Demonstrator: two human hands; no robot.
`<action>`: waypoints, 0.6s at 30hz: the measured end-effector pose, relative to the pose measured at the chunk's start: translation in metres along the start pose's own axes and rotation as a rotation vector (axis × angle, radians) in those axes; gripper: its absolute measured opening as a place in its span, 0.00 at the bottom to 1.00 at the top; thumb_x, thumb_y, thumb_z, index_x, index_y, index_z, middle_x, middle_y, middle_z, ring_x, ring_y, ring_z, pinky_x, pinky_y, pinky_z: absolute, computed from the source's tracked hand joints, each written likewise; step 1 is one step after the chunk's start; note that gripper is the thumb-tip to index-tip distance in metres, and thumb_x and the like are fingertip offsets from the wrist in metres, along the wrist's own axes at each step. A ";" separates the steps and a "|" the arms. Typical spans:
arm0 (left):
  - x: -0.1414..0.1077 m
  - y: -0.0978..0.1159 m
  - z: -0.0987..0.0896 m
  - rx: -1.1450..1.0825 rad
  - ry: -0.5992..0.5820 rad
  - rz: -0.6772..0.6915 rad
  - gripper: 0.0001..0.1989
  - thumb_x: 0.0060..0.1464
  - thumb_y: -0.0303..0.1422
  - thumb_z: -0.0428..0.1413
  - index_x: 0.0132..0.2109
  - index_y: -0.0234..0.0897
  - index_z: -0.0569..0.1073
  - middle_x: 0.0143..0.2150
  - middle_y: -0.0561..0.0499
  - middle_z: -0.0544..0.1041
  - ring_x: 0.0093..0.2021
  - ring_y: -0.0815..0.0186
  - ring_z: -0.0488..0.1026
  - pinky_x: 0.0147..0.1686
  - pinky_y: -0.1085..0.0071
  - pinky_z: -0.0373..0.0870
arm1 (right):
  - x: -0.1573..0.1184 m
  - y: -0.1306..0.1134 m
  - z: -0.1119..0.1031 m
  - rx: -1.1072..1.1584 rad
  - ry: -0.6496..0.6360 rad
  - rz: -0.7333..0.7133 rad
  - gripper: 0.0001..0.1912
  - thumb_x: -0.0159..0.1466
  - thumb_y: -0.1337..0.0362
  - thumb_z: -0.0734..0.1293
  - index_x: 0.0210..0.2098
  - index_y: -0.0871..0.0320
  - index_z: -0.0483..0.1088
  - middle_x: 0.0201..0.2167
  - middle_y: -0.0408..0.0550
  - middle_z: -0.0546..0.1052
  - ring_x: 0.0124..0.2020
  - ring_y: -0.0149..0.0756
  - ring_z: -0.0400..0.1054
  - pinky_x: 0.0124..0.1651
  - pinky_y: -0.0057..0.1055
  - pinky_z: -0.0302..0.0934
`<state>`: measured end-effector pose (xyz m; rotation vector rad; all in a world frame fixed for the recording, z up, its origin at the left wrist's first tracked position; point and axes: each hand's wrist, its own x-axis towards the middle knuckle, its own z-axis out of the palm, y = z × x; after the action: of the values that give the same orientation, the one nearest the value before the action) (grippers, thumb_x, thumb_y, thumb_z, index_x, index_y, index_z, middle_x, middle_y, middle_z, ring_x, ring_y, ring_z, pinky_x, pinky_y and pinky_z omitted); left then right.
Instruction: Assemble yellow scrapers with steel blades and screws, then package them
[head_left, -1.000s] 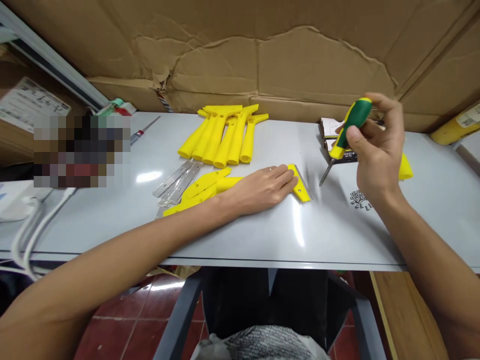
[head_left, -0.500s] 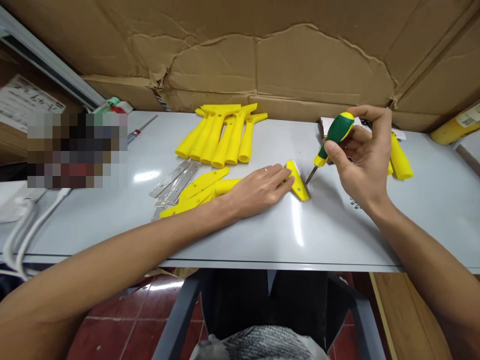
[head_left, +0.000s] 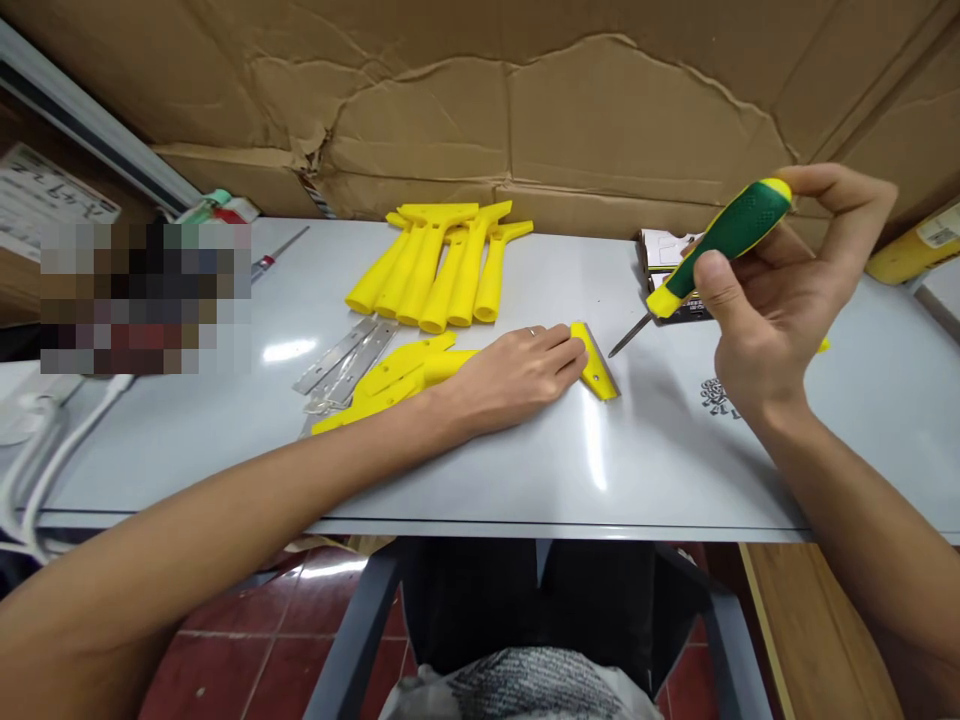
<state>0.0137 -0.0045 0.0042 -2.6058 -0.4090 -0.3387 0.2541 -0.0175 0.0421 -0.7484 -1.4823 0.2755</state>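
Observation:
My left hand (head_left: 525,375) lies closed over the handle of a yellow scraper, pressing it to the table. The head of the scraper (head_left: 596,365) sticks out past my fingers, with a thin metal edge along its right side. My right hand (head_left: 787,270) grips a green and yellow screwdriver (head_left: 731,235) between thumb and fingers. Its tip points down and left, a little to the right of the scraper head and apart from it. Small screws (head_left: 718,396) lie in a pile left of my right wrist.
Several yellow scraper handles (head_left: 431,265) lie in a row at the back. Metal blades (head_left: 352,360) and yellow head pieces (head_left: 405,365) rest by my left forearm. Another screwdriver (head_left: 277,255) is farther left. A small box (head_left: 664,250) stands behind the green screwdriver; cardboard (head_left: 420,120) walls the back.
My right hand has moved up and to the right with the screwdriver, drawing its tip away from the scraper head. More of the screw pile shows. My left hand has stayed in place.

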 end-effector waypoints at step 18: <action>0.001 0.001 -0.003 0.017 -0.025 -0.003 0.12 0.74 0.22 0.48 0.55 0.25 0.76 0.44 0.43 0.78 0.45 0.58 0.75 0.40 0.63 0.75 | -0.012 0.015 0.002 0.006 -0.180 0.050 0.27 0.65 0.45 0.77 0.58 0.38 0.64 0.39 0.43 0.79 0.41 0.45 0.81 0.34 0.42 0.81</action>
<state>0.0146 -0.0065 0.0070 -2.5950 -0.4229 -0.3031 0.2554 -0.0130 0.0239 -0.7731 -1.6325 0.3933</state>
